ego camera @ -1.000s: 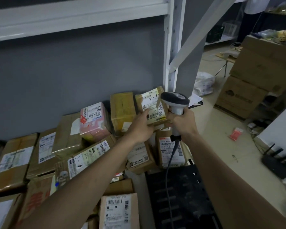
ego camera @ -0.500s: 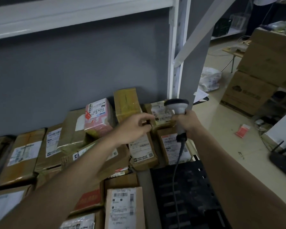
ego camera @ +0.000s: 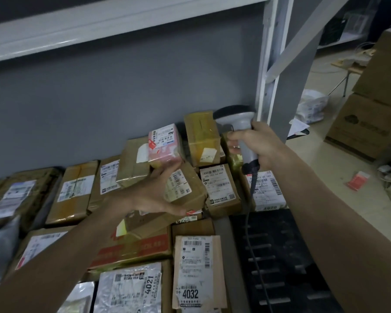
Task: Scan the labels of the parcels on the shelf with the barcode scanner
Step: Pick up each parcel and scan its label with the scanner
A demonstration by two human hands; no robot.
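We see parcels [ego camera: 219,188] crowding the shelf [ego camera: 221,224], a crate [ego camera: 280,256] at near right, boxes [ego camera: 368,123] on the floor far right.

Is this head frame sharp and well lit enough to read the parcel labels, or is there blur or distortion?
Head view: dim light; near label 4032 legible; pink parcel label soft; left hand slightly blurred; wide-angle lens bows the shelf beam.

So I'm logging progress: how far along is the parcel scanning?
Done: can't tell; no parcel shows a scanned mark. In hand: right hand grips the barcode scanner, left hand reaches under the pink parcel. Left: many labelled parcels, like the 4032 one.
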